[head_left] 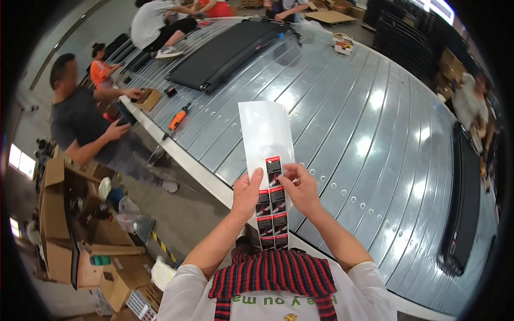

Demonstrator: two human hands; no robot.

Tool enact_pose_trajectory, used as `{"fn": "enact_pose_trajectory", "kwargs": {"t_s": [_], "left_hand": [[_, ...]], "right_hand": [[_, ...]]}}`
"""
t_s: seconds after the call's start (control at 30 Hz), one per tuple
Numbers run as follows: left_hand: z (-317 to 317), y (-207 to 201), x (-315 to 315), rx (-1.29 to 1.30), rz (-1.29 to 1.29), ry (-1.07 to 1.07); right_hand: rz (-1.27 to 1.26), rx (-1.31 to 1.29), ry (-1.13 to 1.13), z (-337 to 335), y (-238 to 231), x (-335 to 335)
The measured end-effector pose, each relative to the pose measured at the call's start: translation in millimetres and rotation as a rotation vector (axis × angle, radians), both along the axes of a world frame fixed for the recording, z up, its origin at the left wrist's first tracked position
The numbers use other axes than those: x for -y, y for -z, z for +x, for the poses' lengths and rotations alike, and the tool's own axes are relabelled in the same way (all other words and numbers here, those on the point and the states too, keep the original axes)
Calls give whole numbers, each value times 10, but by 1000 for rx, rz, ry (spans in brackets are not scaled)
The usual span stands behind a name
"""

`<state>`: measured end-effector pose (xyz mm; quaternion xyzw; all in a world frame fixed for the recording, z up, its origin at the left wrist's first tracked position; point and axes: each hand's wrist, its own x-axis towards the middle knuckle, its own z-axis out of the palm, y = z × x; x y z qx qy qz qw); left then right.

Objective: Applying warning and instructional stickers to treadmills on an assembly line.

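Observation:
In front of my body I hold a long white sheet of labels (266, 131), tilted up over the table's near edge. Its upper part is bare, glossy backing; black stickers with red headings (271, 220) run in two columns down the lower part. My left hand (247, 197) grips the sheet's left edge, thumb on top. On the opposite edge my right hand (301, 188) is closed, thumb and forefinger pinching at the topmost sticker (273, 166) in the right column. Whether that sticker's corner is lifted, I cannot tell.
A ribbed metal table (342, 139) spreads ahead. On it lie an orange power tool (179, 117), a long black treadmill-like deck (227, 56), a small box of supplies (342, 44) and another black deck (461, 203). A co-worker (88, 112) stands left, near cardboard boxes (56, 214).

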<state>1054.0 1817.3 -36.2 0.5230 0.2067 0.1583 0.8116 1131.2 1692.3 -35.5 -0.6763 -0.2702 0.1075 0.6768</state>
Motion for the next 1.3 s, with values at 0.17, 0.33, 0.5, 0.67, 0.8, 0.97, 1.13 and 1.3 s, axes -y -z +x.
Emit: {"fn": "enact_pose_trajectory", "kwargs": {"t_s": [0.17, 0.33, 0.5, 0.67, 0.8, 0.97, 1.13, 1.3], "left_hand": [[303, 16, -147, 46, 83, 140], [507, -29, -378, 171, 6, 266], [689, -57, -654, 192, 9, 345], [912, -14, -895, 158, 52, 476], [1103, 51, -975, 187, 68, 596], [1189, 2, -930, 188, 133, 711], [1198, 73, -923, 158, 124, 789], [1149, 56, -999, 158, 123, 748]], "right_hand": [[-154, 385, 321, 15, -120, -66], [-232, 324, 302, 62, -237, -378], [-214, 261, 370, 127, -254, -683], [-307, 314, 521, 181, -226, -850], [-434, 401, 644, 175, -258, -954], [-494, 519, 730, 119, -222, -889], [-495, 401, 653, 30, -252, -805], [-358, 177, 606, 5, -229, -829]]}}
